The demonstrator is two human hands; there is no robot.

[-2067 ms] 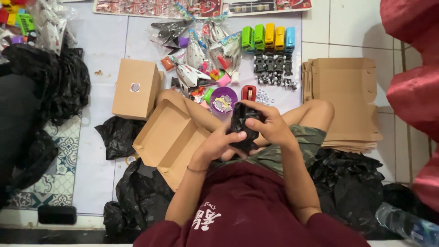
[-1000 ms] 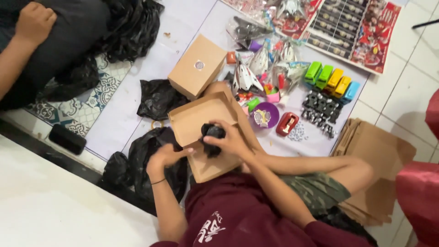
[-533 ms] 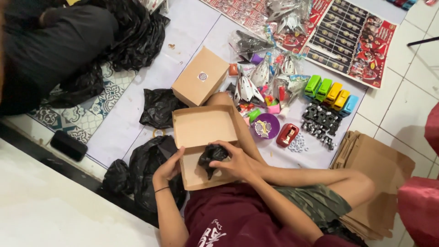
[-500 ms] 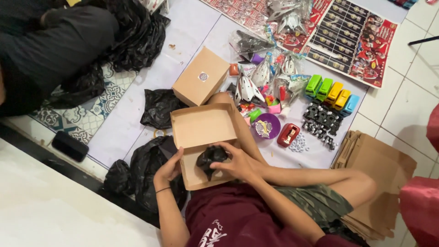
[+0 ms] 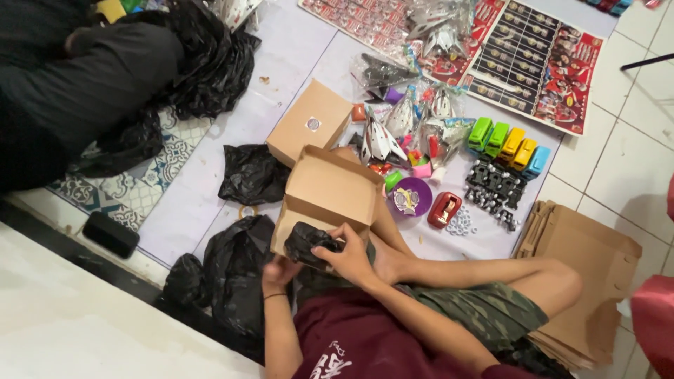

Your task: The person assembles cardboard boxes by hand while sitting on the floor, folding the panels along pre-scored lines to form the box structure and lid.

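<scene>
- Your right hand (image 5: 351, 256) curled tight around a black wrapped bundle (image 5: 309, 243), at the front edge of the open cardboard box (image 5: 330, 193).
- Your left hand (image 5: 279, 270) cupped under the box; its grip was hidden.
- Beyond lay a closed cardboard box (image 5: 309, 130), a purple bowl (image 5: 409, 198) and coloured toys (image 5: 509, 144).

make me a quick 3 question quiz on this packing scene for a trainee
1. True or false: the open cardboard box sits against the person's lap with its lid up.
2. What does the right hand press into that box: A) a black wrapped bundle B) a purple bowl C) a red tape dispenser?
3. Which hand steadies the box's near end?

Key: 1 true; 2 A; 3 the left hand.
</scene>
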